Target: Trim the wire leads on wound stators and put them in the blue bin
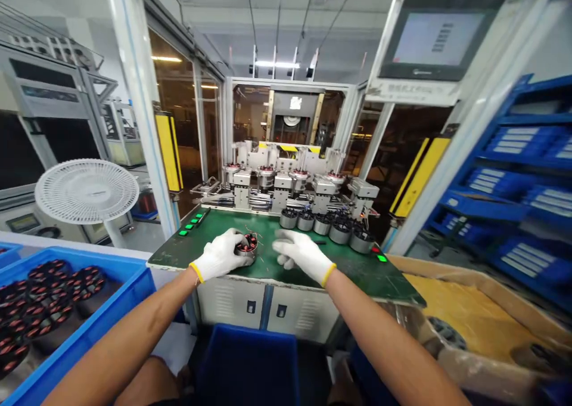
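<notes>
My left hand [224, 253], in a white glove with a yellow cuff, is closed around a motor stator [248, 245] wound with copper wire. Thin loose wire ends stick up from the stator, which rests on or just above the green tabletop [268, 270]. To its right, my right hand [301, 254] wears a matching glove. Its fingers are apart, a little blurred, and nothing shows between them. Several unwound grey stator cores [339, 232] stand in a slanting row beyond my right hand.
A winding machine [281, 185] spans the table's back. At left, a blue crate [147, 284] holds several wound stators, with a white fan [87, 191] behind it. A cardboard box [473, 287] stands at right. Yellow side guards [420, 176] flank the opening; a screen [440, 36] hangs upper right.
</notes>
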A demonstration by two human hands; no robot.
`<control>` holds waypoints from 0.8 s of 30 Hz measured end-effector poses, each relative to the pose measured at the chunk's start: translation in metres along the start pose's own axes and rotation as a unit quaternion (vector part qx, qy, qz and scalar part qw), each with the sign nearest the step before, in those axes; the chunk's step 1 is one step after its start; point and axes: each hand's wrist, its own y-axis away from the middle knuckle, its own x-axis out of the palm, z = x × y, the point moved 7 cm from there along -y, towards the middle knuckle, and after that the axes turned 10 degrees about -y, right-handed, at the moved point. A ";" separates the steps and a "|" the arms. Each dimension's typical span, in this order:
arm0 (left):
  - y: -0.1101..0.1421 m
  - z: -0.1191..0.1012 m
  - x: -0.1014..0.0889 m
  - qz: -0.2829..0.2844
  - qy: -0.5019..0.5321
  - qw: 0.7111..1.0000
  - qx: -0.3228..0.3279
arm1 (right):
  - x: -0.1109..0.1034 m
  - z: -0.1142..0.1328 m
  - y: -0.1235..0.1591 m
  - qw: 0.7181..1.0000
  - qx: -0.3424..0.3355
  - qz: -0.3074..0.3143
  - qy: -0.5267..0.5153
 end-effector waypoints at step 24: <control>0.012 -0.034 -0.016 0.052 -0.065 0.997 -0.001 | 0.024 0.007 0.009 0.892 -0.066 0.008 0.447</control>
